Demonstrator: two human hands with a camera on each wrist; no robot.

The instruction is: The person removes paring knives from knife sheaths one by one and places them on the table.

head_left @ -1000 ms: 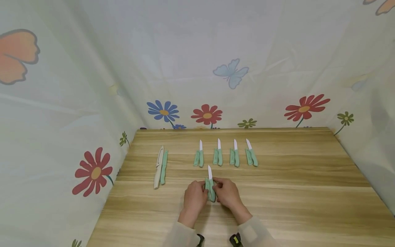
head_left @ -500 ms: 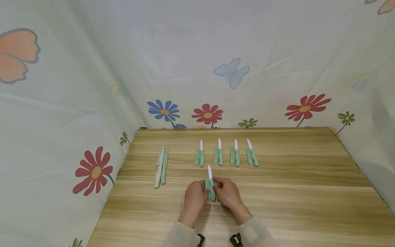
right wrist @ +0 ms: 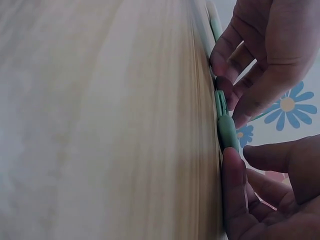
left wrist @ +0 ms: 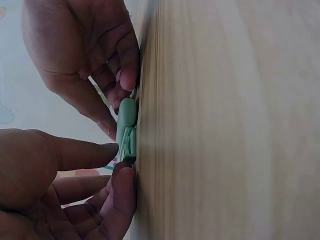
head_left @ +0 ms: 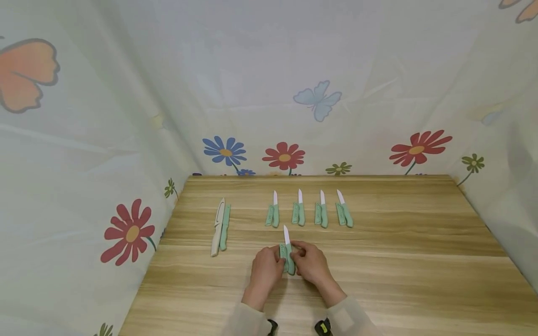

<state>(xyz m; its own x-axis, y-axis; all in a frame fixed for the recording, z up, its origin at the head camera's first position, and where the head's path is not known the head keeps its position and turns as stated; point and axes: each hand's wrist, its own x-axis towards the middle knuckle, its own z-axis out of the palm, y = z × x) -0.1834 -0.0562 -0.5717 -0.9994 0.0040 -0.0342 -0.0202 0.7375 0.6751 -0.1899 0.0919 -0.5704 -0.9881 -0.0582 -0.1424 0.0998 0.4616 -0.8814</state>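
Note:
A paring knife [head_left: 290, 260] with a green handle and pale blade lies on the table between the hands, blade pointing away. Along its left side lies a green blade sheath [head_left: 283, 252]. My left hand [head_left: 266, 268] pinches the sheath between thumb and fingers. From the other side, my right hand [head_left: 313, 264] holds the knife's handle with thumb and fingertips. Low in the left wrist view, the left thumb meets the sheath [left wrist: 130, 142], close beside the rounded handle end [left wrist: 127, 112]. The right wrist view shows the right fingertips at the handle [right wrist: 228, 131].
Farther back on the wooden table [head_left: 399, 270] stands a row of several similar knives [head_left: 323, 215], each beside its green sheath [head_left: 317, 213]. To the left lie a cream knife-shaped piece [head_left: 216, 231] and a green one [head_left: 224, 228]. A flower-printed curtain [head_left: 252, 70] surrounds the table.

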